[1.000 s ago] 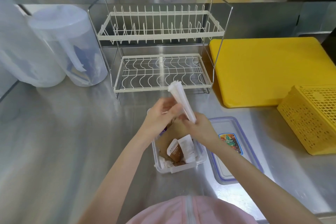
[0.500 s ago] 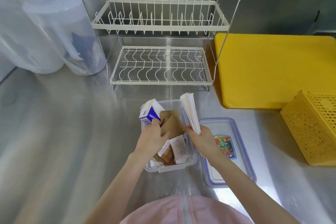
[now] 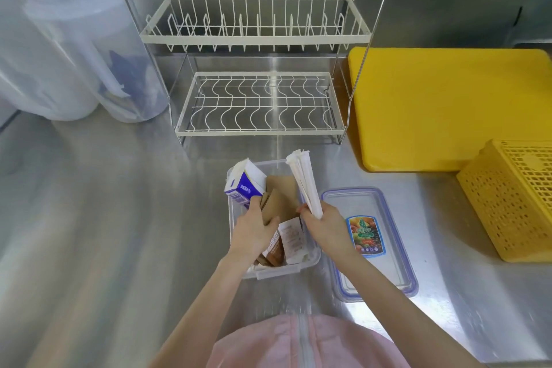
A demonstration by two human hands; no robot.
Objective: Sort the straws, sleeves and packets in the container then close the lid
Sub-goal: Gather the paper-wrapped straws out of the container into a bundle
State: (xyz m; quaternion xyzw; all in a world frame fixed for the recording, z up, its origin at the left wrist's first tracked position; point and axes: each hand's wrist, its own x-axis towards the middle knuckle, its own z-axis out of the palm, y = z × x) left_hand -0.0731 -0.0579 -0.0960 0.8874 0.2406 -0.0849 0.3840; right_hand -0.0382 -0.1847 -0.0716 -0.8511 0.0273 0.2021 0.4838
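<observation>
A clear plastic container (image 3: 279,270) sits on the steel counter in front of me. My right hand (image 3: 327,225) grips a bundle of white paper-wrapped straws (image 3: 303,181), held upright along the container's right side. My left hand (image 3: 254,228) reaches into the left half and holds brown cardboard sleeves (image 3: 279,199), with a white and blue packet (image 3: 246,181) standing just above it. Brown and white packets (image 3: 285,243) lie at the container's near end. The lid (image 3: 369,240), clear with a blue rim and a colourful label, lies flat to the right.
A white two-tier wire dish rack (image 3: 258,69) stands behind the container. A yellow cutting board (image 3: 448,107) and a yellow perforated basket (image 3: 513,197) are on the right. Two large translucent tubs (image 3: 89,51) stand at the back left.
Both hands came down from above the container into it. The straw bundle now stands at the right side, and my left hand went from the straws to the sleeves.
</observation>
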